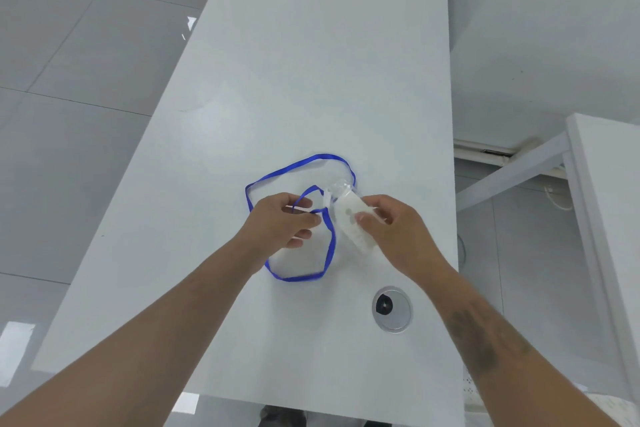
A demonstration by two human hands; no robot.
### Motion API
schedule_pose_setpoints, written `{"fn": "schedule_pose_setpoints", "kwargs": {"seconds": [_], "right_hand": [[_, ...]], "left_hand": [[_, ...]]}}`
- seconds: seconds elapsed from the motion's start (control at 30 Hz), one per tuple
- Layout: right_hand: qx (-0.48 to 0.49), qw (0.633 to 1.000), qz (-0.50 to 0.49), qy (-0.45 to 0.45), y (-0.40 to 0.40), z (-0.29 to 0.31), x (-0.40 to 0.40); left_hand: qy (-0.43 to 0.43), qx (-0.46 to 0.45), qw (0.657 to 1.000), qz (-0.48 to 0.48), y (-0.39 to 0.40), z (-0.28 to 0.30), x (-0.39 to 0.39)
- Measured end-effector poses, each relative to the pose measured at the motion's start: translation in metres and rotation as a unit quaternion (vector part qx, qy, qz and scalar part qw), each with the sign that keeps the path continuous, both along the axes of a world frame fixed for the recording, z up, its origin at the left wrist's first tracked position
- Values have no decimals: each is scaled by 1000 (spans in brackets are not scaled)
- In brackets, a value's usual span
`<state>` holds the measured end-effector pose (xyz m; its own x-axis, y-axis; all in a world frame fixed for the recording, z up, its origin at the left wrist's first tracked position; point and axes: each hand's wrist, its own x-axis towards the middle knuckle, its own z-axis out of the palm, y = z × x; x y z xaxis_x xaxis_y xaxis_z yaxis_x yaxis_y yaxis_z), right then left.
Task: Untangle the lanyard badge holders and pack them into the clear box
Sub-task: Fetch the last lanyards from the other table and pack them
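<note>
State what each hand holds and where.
Left hand pinches the blue lanyard near its clip; right hand holds the clear badge holder by its side edge.

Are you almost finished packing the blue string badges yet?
Not yet. Nothing looks packed: no clear box shows in this view. In hand now: the left hand pinches the blue lanyard where it crosses itself, and the right hand holds the clear badge holder. The strap lies in loops on the white table. Left: finish untangling it, then pack it.

Lanyard [298, 166] – blue woven ribbon; badge holder [353, 218] – clear glossy plastic; table [311, 62] – smooth matt white.
</note>
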<state>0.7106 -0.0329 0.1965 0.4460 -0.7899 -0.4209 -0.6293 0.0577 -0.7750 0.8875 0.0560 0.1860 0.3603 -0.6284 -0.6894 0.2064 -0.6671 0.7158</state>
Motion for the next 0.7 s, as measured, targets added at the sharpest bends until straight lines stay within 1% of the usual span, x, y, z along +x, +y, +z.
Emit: {"fn": "schedule_pose_setpoints", "kwargs": {"seconds": [0.1, 0.17, 0.27, 0.33, 0.4, 0.47, 0.53, 0.6, 0.63, 0.7], "right_hand": [[-104, 985, 83, 106, -13, 21, -21], [-124, 975, 118, 144, -22, 37, -35], [-89, 981, 125, 121, -29, 55, -52], [-89, 982, 126, 110, -31, 65, -63], [-100, 980, 135, 106, -31, 72, -72], [-107, 977, 157, 102, -31, 80, -78], [-108, 973, 179, 97, -30, 89, -83], [-113, 969, 202, 88, -30, 98, -85], [-119, 968, 207, 84, -30, 105, -88], [-122, 968, 205, 75, -30, 112, -91]], "left_hand": [[-46, 12, 998, -37, 2, 7, -3], [-66, 14, 997, -43, 3, 13, -5], [-111, 50, 990, -73, 7, 21, -9], [-175, 69, 976, -114, 8, 27, -17], [-230, 38, 963, -133, 8, 39, -30], [-235, -32, 958, -160, 4, 56, -47], [-222, -80, 942, -237, -3, 73, -68], [-212, -103, 925, -299, -8, 86, -86], [-211, -111, 919, -313, -10, 91, -95], [-222, -121, 917, -310, -14, 95, -105]]}}
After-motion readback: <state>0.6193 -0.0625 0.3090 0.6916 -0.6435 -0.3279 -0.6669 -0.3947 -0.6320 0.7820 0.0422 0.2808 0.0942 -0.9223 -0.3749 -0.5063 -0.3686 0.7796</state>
